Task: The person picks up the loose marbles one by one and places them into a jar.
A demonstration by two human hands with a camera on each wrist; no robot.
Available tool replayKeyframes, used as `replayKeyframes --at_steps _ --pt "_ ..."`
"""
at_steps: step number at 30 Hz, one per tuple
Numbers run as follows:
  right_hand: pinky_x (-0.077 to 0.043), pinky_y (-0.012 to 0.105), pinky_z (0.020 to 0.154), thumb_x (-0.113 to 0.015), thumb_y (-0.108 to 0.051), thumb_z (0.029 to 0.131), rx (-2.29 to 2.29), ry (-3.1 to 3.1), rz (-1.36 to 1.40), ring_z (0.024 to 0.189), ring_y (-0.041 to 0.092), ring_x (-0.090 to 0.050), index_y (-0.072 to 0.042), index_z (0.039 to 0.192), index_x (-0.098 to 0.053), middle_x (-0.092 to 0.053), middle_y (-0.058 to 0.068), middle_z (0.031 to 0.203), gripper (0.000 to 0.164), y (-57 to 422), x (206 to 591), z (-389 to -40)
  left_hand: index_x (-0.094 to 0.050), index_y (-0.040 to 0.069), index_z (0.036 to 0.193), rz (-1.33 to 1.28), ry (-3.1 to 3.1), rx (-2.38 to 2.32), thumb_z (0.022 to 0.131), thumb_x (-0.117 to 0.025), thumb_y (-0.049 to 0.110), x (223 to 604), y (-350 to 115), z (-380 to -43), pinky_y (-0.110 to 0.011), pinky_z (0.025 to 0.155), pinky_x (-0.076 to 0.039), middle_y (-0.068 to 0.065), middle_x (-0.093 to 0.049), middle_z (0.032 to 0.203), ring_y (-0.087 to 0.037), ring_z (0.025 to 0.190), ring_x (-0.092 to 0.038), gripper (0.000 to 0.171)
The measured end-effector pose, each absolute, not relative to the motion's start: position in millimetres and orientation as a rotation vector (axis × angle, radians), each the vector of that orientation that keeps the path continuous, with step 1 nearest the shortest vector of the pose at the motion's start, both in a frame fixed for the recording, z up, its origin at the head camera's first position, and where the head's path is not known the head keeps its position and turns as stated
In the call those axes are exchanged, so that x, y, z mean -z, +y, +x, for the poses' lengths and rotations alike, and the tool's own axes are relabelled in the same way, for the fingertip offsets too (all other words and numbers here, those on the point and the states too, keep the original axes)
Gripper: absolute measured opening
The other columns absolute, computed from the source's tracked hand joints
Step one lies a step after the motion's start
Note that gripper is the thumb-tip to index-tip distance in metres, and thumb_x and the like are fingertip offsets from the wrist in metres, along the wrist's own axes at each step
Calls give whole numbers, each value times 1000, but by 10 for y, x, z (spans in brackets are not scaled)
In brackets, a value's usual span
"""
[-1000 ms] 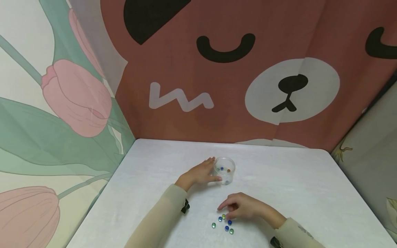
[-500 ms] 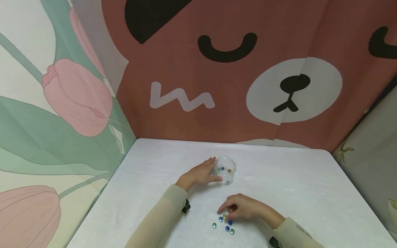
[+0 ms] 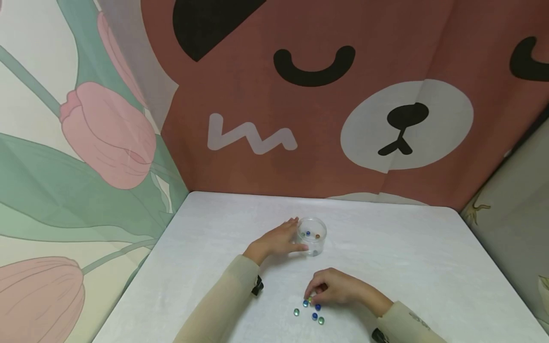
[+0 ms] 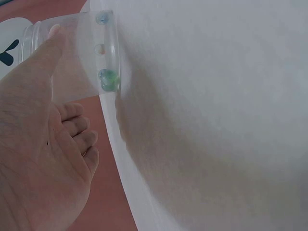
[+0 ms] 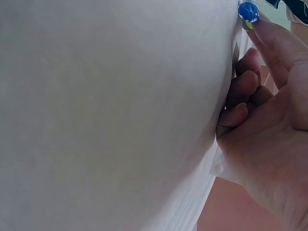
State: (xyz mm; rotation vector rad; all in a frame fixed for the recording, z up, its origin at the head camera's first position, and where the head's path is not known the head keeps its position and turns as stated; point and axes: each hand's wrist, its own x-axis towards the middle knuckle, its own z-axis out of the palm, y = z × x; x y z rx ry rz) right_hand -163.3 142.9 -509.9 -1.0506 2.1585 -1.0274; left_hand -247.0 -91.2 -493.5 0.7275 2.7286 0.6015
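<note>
My left hand (image 3: 276, 242) holds a transparent plastic jar (image 3: 316, 247) standing upright on the table, thumb on its near side and some fingers hidden behind it. Several glass marbles (image 4: 109, 79) lie at the jar's bottom in the left wrist view. Nearer the front, my right hand (image 3: 339, 288) pinches a yellow-green marble (image 3: 310, 300) between thumb and index finger, at the tabletop. A light blue marble (image 3: 305, 303) lies right beside those fingertips; in the right wrist view this blue marble (image 5: 248, 12) partly covers the yellow-green one. Dark blue marbles (image 3: 318, 307) are close below the hand.
A green marble (image 3: 296, 312) lies to the left of the group and another green marble (image 3: 321, 321) at its near side. The white-covered table (image 3: 407, 257) meets a brown curtain (image 3: 257, 176) with a bear print. A tulip-print cloth (image 3: 107, 138) hangs on the left.
My right index finger has come down and closed in toward the thumb, onto the yellow-green marble. My left hand and the jar have stayed in place.
</note>
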Motion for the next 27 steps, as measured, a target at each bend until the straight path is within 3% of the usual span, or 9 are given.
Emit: replayKeyframes --at_steps 19,27 --pt "-48 18 64 -77 -22 91 1026 2215 -1025 68 -3 -53 -20 97 -79 -61 -15 77 6 1410 5103 -1641 -19 13 163 733 2735 -585 91 -55 72 4952 -912 -2475 -41 126 -17 -8 -15 170 -22 157 -11 100" --pt "-47 19 62 -76 -26 92 1111 2335 -1062 69 -3 -50 -17 99 -80 -59 -15 77 12 1437 5027 -1697 -19 11 163 726 2740 -592 91 -57 70 4930 -898 -2467 -42 126 -18 -10 -15 170 -24 157 -12 100"
